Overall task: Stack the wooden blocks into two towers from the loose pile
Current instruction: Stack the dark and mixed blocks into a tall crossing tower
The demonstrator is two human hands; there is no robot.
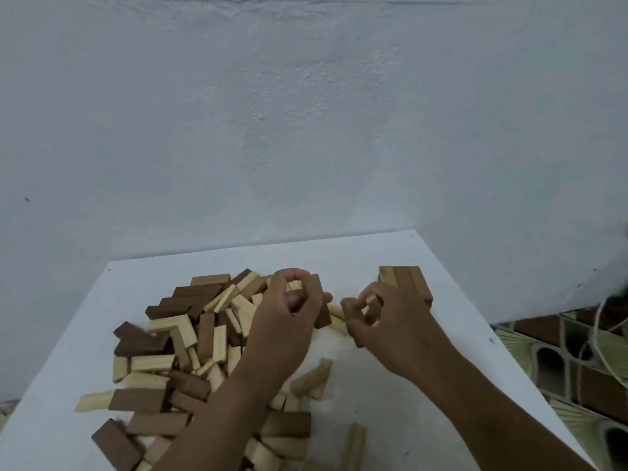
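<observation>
A loose pile (pixel 190 341) of light and dark wooden blocks covers the left half of the white table (pixel 390 402). My left hand (pixel 282 321) is raised over the pile's right edge and pinches a dark brown block (pixel 317 300) that stands nearly upright. My right hand (pixel 390 321) is just to its right, fingers curled round a dark block (pixel 350 311). Behind my right hand a low layer of three brown blocks (pixel 406 282) lies side by side near the table's far right corner.
A few stray light blocks (pixel 311 377) lie in the table's middle, and another (pixel 353 447) sits near the front edge. A pale wall (pixel 306 113) rises behind the table. Patterned floor tiles and a cord (pixel 594 348) show to the right.
</observation>
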